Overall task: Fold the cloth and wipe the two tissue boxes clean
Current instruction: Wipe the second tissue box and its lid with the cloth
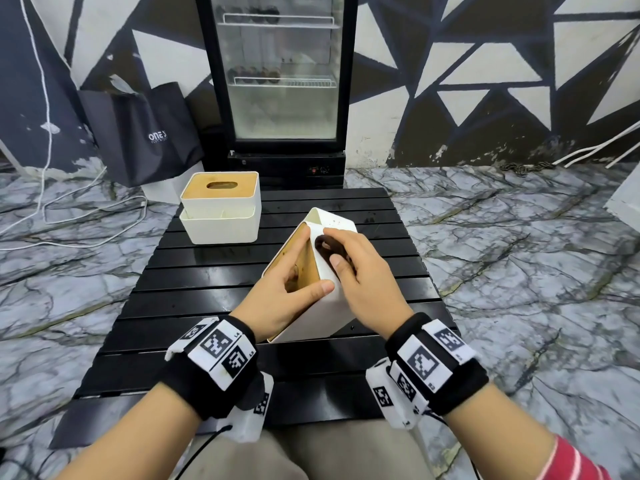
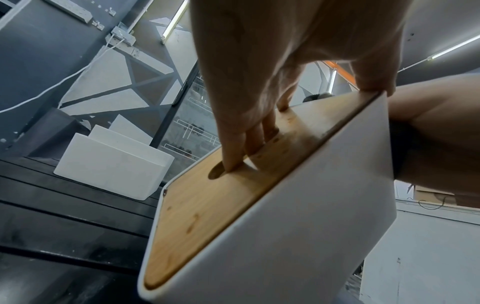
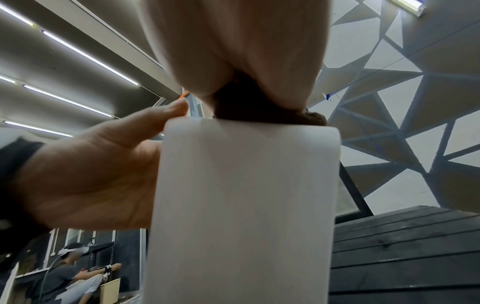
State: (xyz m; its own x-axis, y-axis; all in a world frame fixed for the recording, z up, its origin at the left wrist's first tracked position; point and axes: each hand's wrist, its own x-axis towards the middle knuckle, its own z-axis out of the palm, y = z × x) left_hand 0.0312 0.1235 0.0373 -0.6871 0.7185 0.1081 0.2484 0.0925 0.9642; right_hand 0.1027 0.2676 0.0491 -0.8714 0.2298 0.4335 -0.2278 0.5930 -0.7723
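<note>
A white tissue box (image 1: 311,317) with a wooden lid (image 2: 207,205) stands tilted on one edge on the black slatted table (image 1: 207,271). My left hand (image 1: 294,271) grips it, fingers (image 2: 239,144) hooked into the lid's slot and thumb on the white rim. My right hand (image 1: 346,251) holds a bunched dark brown cloth (image 1: 327,245) against the box's upper white side; the cloth (image 3: 259,111) sits at the top edge of the box (image 3: 241,205). The second tissue box (image 1: 221,192) stands upright at the table's back left, nested on another white container.
A glass-door fridge (image 1: 280,81) stands behind the table, with a black bag (image 1: 145,133) and white cables (image 1: 45,209) on the marble floor to the left. Another person (image 3: 64,273) sits in the background of the right wrist view.
</note>
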